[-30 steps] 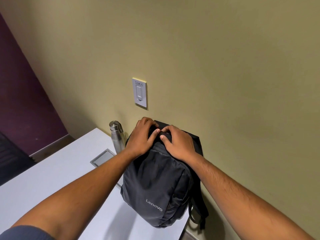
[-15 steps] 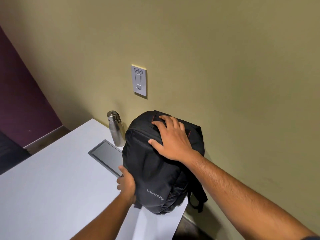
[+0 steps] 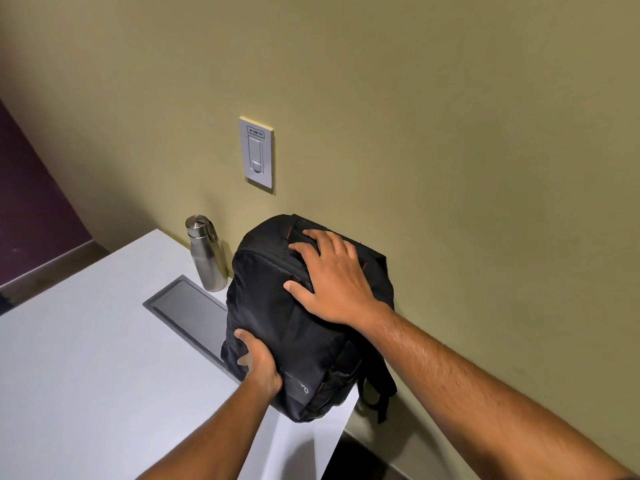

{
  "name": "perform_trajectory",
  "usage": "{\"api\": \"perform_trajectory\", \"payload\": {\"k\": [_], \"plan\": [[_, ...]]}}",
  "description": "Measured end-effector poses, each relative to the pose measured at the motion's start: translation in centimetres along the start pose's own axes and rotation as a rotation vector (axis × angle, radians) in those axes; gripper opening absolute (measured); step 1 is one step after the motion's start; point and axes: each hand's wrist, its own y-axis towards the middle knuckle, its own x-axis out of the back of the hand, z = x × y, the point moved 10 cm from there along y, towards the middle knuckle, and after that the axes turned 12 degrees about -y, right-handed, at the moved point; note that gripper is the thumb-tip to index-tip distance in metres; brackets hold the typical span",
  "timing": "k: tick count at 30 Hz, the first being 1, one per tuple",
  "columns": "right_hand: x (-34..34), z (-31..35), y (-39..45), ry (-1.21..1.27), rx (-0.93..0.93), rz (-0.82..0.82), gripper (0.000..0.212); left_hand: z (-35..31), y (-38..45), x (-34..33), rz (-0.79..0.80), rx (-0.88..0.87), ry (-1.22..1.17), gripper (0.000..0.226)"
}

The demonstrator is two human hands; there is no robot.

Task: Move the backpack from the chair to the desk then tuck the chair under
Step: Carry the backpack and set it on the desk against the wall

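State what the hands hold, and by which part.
The backpack, standing on the desk: left hand grips its lower front edge; right hand lies flat on top.

An olive-green wall [image 3: 450, 133] is filling most of the view behind a white counter [image 3: 86, 375].

A pale switch plate [image 3: 256, 154] is sitting on the wall above the counter's far edge, and soft light is falling evenly across the paint. At the far left a dark purple wall [image 3: 31, 209] is meeting the green one, with a brownish baseboard [image 3: 52, 268] running along its foot. A grey rectangular hatch [image 3: 187, 311] is lying flush in the counter top, and dark floor [image 3: 356, 462] is showing beyond the counter's right end.
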Motion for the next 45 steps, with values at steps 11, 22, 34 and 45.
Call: {"api": "perform_trajectory", "payload": {"k": [11, 22, 34, 45], "plan": [[-0.2, -0.7, 0.7, -0.04, 0.018, -0.042, 0.068, -0.8, 0.4, -1.1, -0.002, -0.015, 0.127, 0.116], [1.2, 0.8, -1.2, -0.084, -0.022, -0.059, 0.075, -9.6, -5.1, -1.5, 0.041, -0.723, 0.862, 0.082], [-1.2, 6.0, -8.5, -0.186, 0.01, -0.034, 0.084, -14.6, -10.5, -1.1, 0.192, -1.362, 1.607, 0.088], [-3.7, 5.9, -14.2, -0.121, 0.082, 0.191, 0.092, -10.2, -16.5, 3.7, 0.129, -1.387, 1.755, 0.093]]}}
